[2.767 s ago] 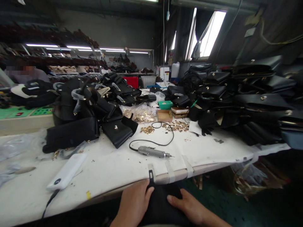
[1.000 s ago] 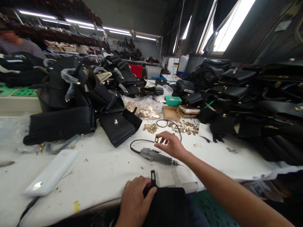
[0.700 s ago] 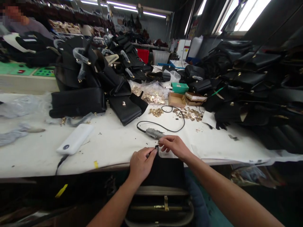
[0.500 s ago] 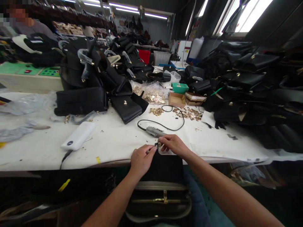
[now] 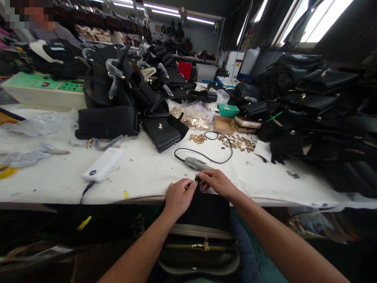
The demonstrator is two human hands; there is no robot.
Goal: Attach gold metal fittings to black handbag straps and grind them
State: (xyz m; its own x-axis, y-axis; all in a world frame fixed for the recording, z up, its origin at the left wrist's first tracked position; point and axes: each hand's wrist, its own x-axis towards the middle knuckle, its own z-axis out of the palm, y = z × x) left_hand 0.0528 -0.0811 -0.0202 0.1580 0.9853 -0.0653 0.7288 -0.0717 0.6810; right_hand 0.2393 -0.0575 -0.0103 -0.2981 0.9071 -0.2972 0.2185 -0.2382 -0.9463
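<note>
The left hand (image 5: 180,196) and right hand (image 5: 216,182) are pinching a black tab (image 5: 197,179); beyond the fingers (image 5: 205,173), a white table (image 5: 150,169) is bearing gold fittings (image 5: 240,143), and strip lights (image 5: 200,20) are glowing.

Reaches forward with both bare arms, slanting the left forearm (image 5: 141,247) up from the lower left and the right forearm (image 5: 279,232) in from the lower right. Holds the left hand (image 5: 180,196) and right hand (image 5: 216,182) close together near the middle of the view, with fingertips nearly meeting. Shows the back of the left hand, with its thumb (image 5: 192,188) pointing toward the right one and its fingers (image 5: 183,182) bent. Pinches with right thumb and index finger. Bends both wrists only slightly.
</note>
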